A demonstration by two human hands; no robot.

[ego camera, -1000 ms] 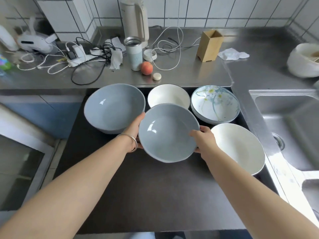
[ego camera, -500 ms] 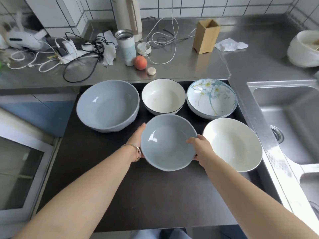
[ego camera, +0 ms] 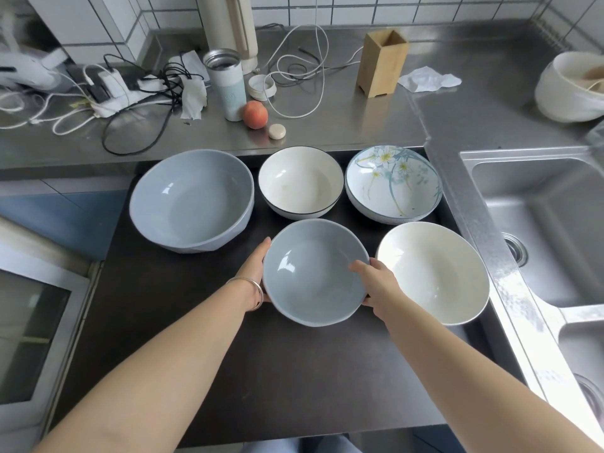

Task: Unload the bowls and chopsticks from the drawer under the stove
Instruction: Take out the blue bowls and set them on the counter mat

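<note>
A small grey-blue bowl (ego camera: 313, 273) sits low over the dark stove top (ego camera: 183, 322), held from both sides. My left hand (ego camera: 255, 273) cups its left rim and my right hand (ego camera: 376, 279) grips its right rim, thumb over the edge. Around it stand a large grey-blue bowl (ego camera: 192, 204), a white bowl with a dark rim (ego camera: 300, 181), a stack of flowered bowls (ego camera: 394, 184) and a wide white bowl (ego camera: 431, 273). No chopsticks or drawer are in view.
A steel counter (ego camera: 343, 125) behind holds a wooden holder (ego camera: 382, 63), a tumbler (ego camera: 228, 89), a peach (ego camera: 255, 114), cables and a power strip (ego camera: 108, 89). A sink (ego camera: 539, 204) lies to the right, with a white pot (ego camera: 575, 86) behind it.
Both hands have brought the small grey-blue bowl down toward the stove top, in front of the white dark-rimmed bowl. The other bowls have not moved.
</note>
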